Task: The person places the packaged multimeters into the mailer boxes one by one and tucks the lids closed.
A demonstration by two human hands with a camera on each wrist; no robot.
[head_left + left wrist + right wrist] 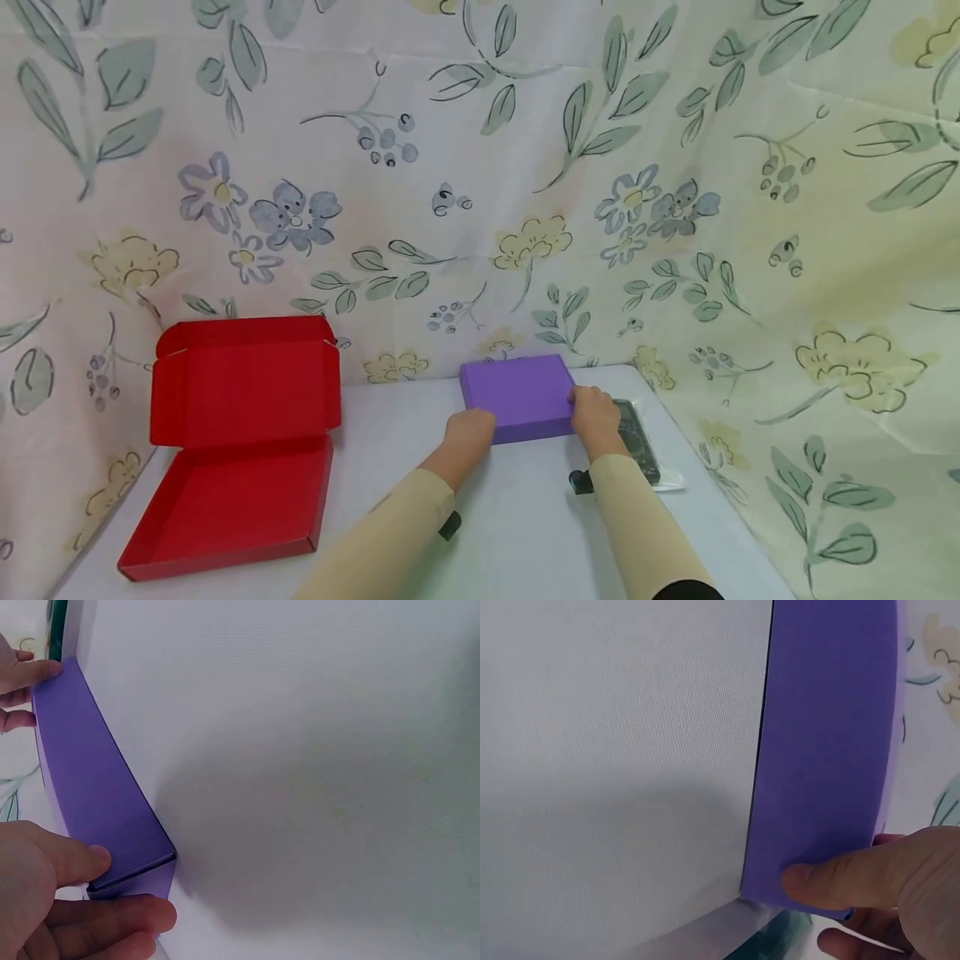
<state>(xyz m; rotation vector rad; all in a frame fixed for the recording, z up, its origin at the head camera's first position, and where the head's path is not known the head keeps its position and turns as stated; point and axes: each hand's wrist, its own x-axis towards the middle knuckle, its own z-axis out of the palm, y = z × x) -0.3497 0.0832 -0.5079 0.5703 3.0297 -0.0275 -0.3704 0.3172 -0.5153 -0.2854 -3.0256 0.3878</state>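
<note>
A closed purple box (pixel 517 398) sits at the back of the white table, against the flowered cloth. My left hand (pixel 467 442) grips its left end. In the left wrist view, the left thumb presses the box's long side (pixel 105 772) while the fingers lie along the end. At the opposite end, my right hand (pixel 596 421) holds the right corner. The right wrist view has that thumb flat on the purple side (pixel 825 750), with the other fingers around the end and partly hidden behind it.
To the left stands an open red box (pixel 232 512), its lid (pixel 251 387) raised against the cloth. A dark flat item in a clear plastic bag (pixel 641 450) lies just right of the purple box, partly behind my right hand. Flowered cloth (pixel 480 183) surrounds the white table (pixel 525 525).
</note>
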